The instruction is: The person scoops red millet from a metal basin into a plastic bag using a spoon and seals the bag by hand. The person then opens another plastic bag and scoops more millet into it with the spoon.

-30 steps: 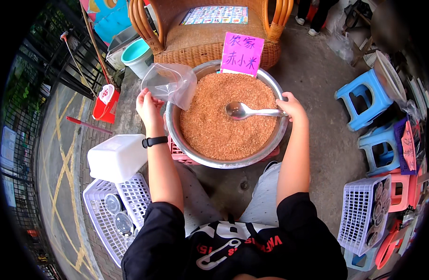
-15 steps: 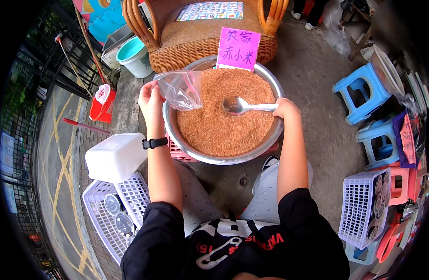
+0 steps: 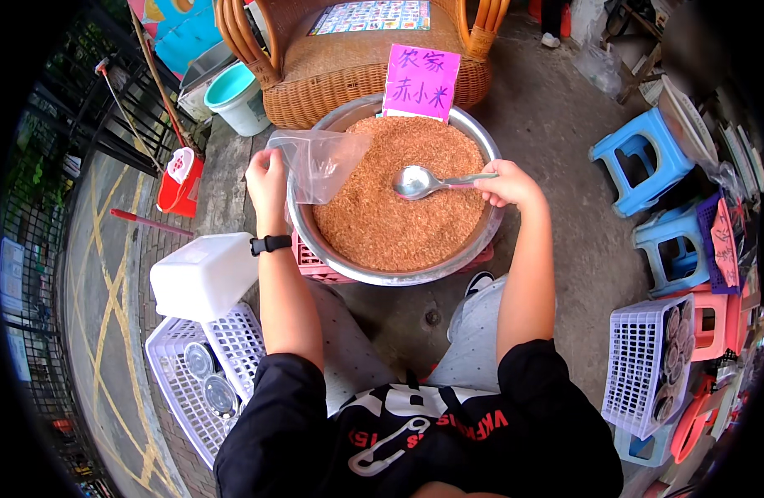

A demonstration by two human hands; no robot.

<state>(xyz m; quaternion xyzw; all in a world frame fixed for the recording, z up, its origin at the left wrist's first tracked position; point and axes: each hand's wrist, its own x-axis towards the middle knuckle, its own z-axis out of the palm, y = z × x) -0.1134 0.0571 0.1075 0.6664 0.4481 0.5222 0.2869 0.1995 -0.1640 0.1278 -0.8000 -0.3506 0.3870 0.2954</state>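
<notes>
A wide metal basin [image 3: 361, 272] holds a heap of reddish-brown grain [image 3: 382, 232]. My left hand [image 3: 267, 176], with a black band on its wrist, pinches the edge of a clear plastic bag [image 3: 320, 162] above the basin's left side. The bag looks empty, and its opening spreads over the grain. At the basin's right rim, my right hand [image 3: 506, 184] grips the handle end of a metal spoon [image 3: 417, 183]. The spoon's bowl is over the grain near the middle; whether it touches I cannot tell. A pink sign [image 3: 421, 81] stands at the basin's far edge.
Behind the basin is a wicker chair [image 3: 365, 58]. To the left are a white bucket [image 3: 238, 104], a red mop bucket [image 3: 181, 184], a white plastic container [image 3: 201, 278] and a pale basket [image 3: 170, 353]. Blue stools [image 3: 644, 149] and another basket [image 3: 639, 365] stand right.
The bag has opened wider and spread further over the grain. My right hand has turned on the handle, its fingers now showing, and the spoon's bowl has tilted.
</notes>
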